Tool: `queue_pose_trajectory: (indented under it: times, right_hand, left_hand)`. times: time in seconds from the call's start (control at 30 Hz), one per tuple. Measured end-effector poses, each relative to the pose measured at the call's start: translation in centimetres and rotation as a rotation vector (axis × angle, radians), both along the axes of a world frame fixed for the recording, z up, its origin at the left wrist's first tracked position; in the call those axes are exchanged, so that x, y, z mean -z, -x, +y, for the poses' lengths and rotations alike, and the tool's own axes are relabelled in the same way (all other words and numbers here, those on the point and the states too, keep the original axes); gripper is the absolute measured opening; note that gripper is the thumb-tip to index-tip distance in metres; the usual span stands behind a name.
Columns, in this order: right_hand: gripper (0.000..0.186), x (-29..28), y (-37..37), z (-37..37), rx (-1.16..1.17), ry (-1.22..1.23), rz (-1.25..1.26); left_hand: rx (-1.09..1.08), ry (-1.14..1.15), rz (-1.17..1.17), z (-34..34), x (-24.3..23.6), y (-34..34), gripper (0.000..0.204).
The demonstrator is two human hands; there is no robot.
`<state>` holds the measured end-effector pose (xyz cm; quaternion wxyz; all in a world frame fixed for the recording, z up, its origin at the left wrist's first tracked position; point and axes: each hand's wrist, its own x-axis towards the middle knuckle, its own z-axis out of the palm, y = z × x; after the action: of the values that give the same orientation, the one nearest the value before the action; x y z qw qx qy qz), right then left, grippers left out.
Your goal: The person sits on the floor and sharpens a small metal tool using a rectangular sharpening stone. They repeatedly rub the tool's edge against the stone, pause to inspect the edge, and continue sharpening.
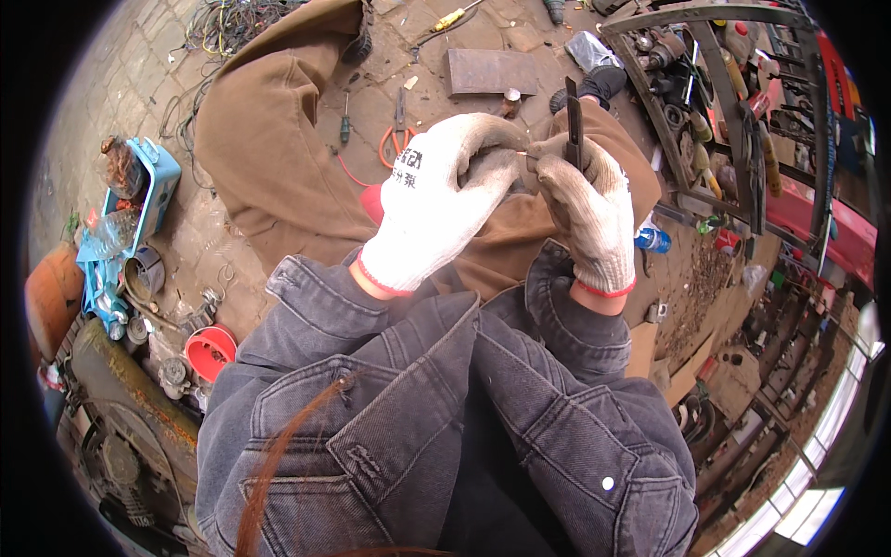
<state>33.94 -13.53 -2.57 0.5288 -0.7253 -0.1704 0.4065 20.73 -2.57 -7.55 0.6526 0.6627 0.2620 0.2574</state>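
Observation:
Both my hands wear white knitted gloves with red cuffs, raised close together above my lap. My left hand (445, 190) is closed, thumb and fingers pinching what looks like a thin wire (523, 154); a short light end of it shows between the hands. Wrapped round a slim black utility knife (574, 125), my right hand (587, 200) holds it upright, its narrow end pointing away from me. The fingertips of the two hands nearly meet. A red cord (349, 171) and a red object (372, 202) show beside the left glove, partly hidden by it.
Orange-handled scissors (398, 139), a green screwdriver (345, 128) and a flat metal block (489, 72) lie on the paving ahead. A metal frame rack (705, 102) full of tools stands at right. Left are a blue plastic basket (156, 190) and a red bowl (210, 351).

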Motion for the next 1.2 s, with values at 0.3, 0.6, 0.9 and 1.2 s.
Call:
queue_pose_trajectory:
  times: [0.3, 0.6, 0.9, 1.2]
  right_hand:
    - [0.026, -0.2, -1.8, -0.9, -0.068, 0.032, 0.233]
    - [0.035, 1.1, -0.1, 0.4, 0.112, -0.087, -0.526]
    - [0.024, 0.9, 0.8, 0.3, -0.201, 0.019, -0.698]
    - [0.026, 0.1, 0.2, -0.2, -0.253, 0.048, -0.494]
  left_hand:
    - [0.24, 0.032, -0.001, 0.9, -0.8, 0.8, 0.019]
    - [0.076, 0.404, 0.063, 0.5, -0.5, 0.3, 0.018]
    - [0.013, 0.102, 0.119, 0.1, 0.1, 0.4, 0.02]
    - [0.058, -0.195, 0.082, 0.0, 0.3, 0.9, 0.018]
